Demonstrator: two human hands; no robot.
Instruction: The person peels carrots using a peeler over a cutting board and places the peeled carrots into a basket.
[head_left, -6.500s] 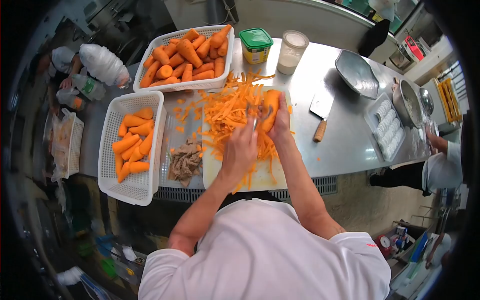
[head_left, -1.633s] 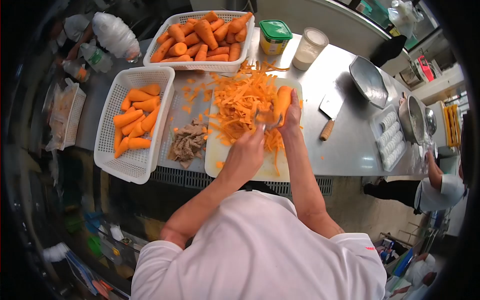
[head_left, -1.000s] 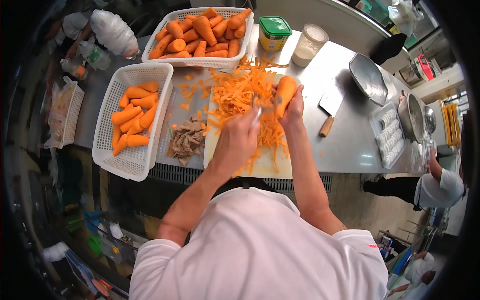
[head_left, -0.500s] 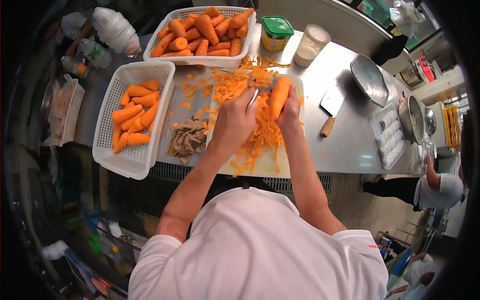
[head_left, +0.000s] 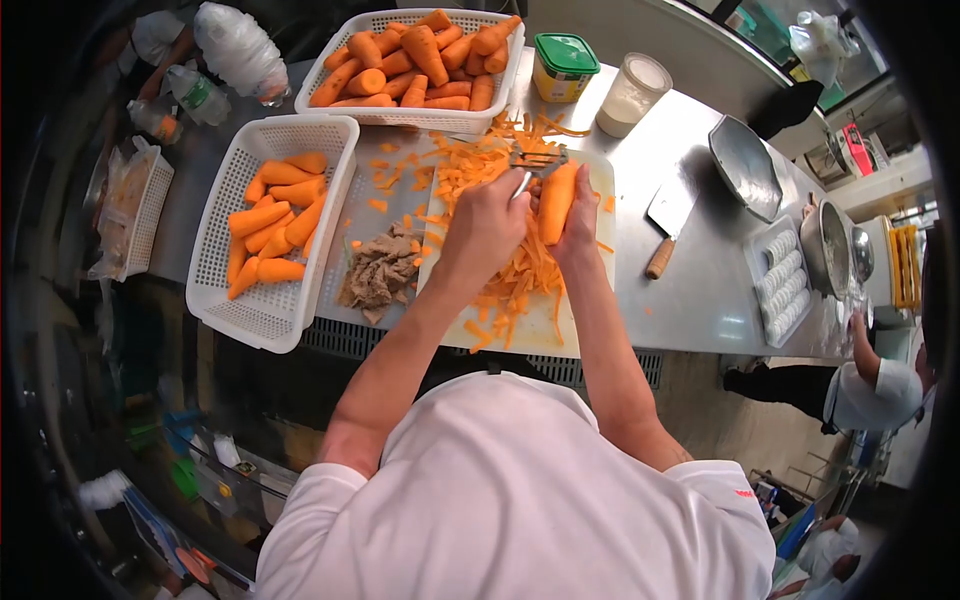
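My left hand [head_left: 485,228] is closed around the metal handle of a peeler [head_left: 538,159], whose wide head sits just beside the upper end of a carrot [head_left: 556,208]. That carrot stands nearly upright in my right hand [head_left: 580,222], with my fingers wrapped behind it. Beneath both hands a heap of orange peelings [head_left: 535,275] spreads over a pale cutting board [head_left: 600,180]. A crumpled brown cloth [head_left: 380,270] lies to the left of the board.
One white basket [head_left: 325,95] at the back is piled with carrots; another basket [head_left: 205,270] at left holds several smooth ones. A cleaver [head_left: 668,215], a green-lidded tub [head_left: 565,65] and a jar [head_left: 633,95] stand right and behind. A co-worker [head_left: 875,385] is at far right.
The peeler has moved slightly right and down relative to the board, and its head shows more sharply now. The carrot stays in my right hand. The whole view has shifted slightly.
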